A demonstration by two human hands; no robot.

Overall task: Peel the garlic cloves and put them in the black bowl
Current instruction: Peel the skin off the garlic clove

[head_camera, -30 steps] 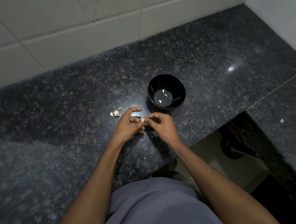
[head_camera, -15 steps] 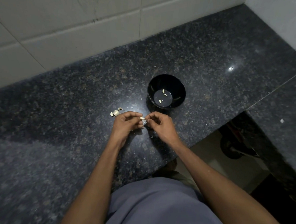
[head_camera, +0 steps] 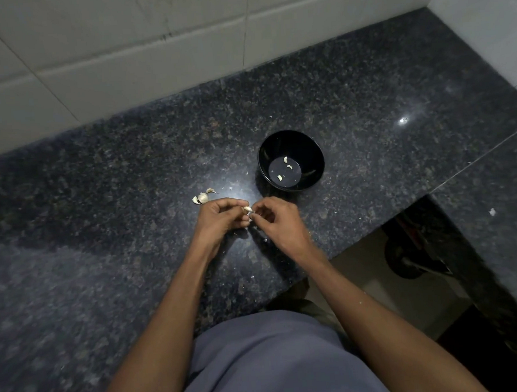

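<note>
Both hands, left hand (head_camera: pixel 222 217) and right hand (head_camera: pixel 278 222), pinch one clove (head_camera: pixel 247 209). It is small and could slip out and miss the bowl (head_camera: pixel 315 153).

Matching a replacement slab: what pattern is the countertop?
Dark speckled granite countertop, black with grey-brown flecks; the head view shows it.

dark speckled granite counter (head_camera: pixel 351 93) is running from the tiled wall toward the viewer, its front edge cutting back at 4 o'clock. black bowl (head_camera: pixel 291 160) is sitting on it right of centre. unpeeled garlic cloves (head_camera: pixel 202 197) are lying at the bowl's 8 o'clock, apart from it. pale skin flecks (head_camera: pixel 265 239) are dotting the stone at the bowl's 7 o'clock.
</note>
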